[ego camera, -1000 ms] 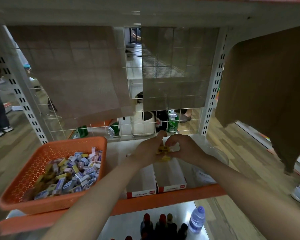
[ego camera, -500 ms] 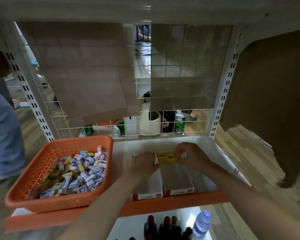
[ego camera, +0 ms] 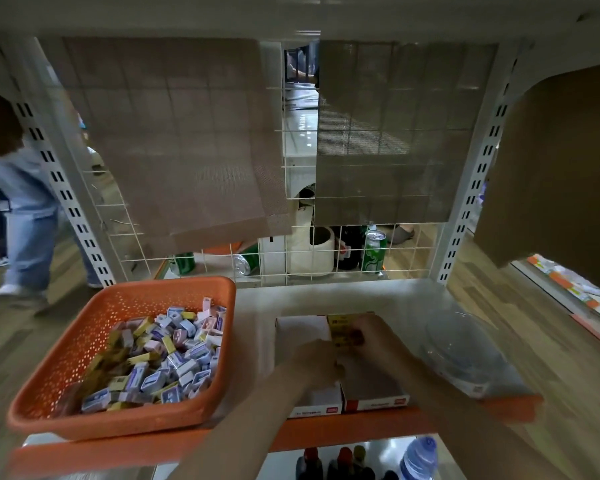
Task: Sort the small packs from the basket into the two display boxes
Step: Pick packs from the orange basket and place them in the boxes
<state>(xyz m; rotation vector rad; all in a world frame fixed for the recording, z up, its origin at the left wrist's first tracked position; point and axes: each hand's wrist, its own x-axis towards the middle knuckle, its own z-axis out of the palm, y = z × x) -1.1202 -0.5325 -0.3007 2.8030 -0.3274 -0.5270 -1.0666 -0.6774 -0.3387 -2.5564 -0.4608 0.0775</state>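
An orange basket (ego camera: 84,344) on the left of the shelf holds several small yellow, purple and pink packs (ego camera: 163,355). Two white display boxes with red fronts stand side by side mid-shelf: the left box (ego camera: 300,329) and the right box (ego camera: 378,393). A row of yellow packs (ego camera: 342,332) lies at the back of the right box. My right hand (ego camera: 378,337) grips these packs from the right. My left hand (ego camera: 314,363) hovers over the wall between the boxes, fingers bent down; motion blur hides its grip.
A clear plastic lid (ego camera: 465,351) lies on the shelf right of the boxes. Behind is a wire grid (ego camera: 291,265) with cans beyond. The lower shelf holds dark bottles (ego camera: 343,462) and a water bottle (ego camera: 418,459). A person (ego camera: 25,216) walks at far left.
Both hands brought the row of yellow packs down from mid-air into the back of the right box. The left hand drew back toward me.
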